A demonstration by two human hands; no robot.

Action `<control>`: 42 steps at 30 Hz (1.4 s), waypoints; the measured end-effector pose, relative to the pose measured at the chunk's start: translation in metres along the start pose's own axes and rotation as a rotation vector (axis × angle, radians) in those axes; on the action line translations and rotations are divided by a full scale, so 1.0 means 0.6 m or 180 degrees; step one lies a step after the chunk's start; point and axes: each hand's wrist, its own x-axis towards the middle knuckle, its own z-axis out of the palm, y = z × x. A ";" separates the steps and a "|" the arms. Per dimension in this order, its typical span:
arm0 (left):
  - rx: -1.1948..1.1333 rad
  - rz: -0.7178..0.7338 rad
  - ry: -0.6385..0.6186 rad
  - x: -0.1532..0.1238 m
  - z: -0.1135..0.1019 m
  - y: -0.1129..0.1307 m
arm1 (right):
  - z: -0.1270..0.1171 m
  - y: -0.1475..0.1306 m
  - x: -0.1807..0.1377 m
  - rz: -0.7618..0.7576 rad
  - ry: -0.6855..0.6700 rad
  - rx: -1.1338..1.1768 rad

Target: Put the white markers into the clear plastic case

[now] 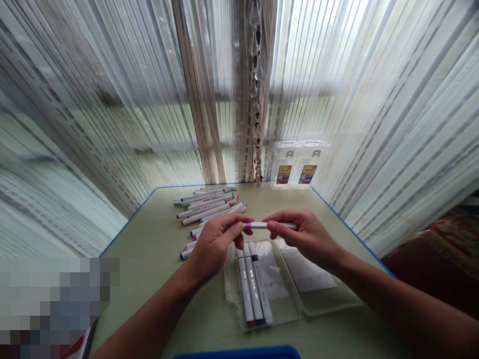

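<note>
Pinching one purple-banded marker (258, 225) — left hand (219, 238) and right hand (305, 234) sharing the grip — near an open clear case (286, 306).

Pale green table (138, 269), loose markers (205, 214), open clear case (288, 306), two upright cases (284, 174)

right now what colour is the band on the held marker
The band is purple, seen in the head view.

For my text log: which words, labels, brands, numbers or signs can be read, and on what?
No text can be read.
Labels on two clear cases: print too small.
Three markers in the open case: print blurred.
Loose markers: too small.
Held purple-banded marker: none legible.
</note>
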 end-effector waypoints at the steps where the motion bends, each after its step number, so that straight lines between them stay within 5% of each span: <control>1: -0.0054 -0.0002 0.0045 0.001 -0.001 0.000 | -0.001 0.002 0.000 0.0060 0.0002 0.0124; 14: -0.1196 -0.0093 0.0630 0.006 -0.008 -0.002 | -0.003 0.009 0.002 0.0516 0.0002 0.1714; 20: -0.1703 -0.0055 0.0367 0.006 -0.011 0.001 | -0.007 0.007 0.004 0.0749 0.0220 0.2010; 32: -0.1797 0.0268 -0.0784 -0.009 -0.015 0.007 | -0.013 0.005 0.015 0.1502 0.0662 0.2486; 37: -0.1527 0.0355 -0.0886 -0.010 -0.017 0.008 | -0.008 0.003 0.014 0.1621 0.0642 0.2472; 42: -0.1494 0.0249 -0.0586 -0.006 -0.017 0.007 | -0.009 0.005 0.014 0.1433 0.0653 0.2405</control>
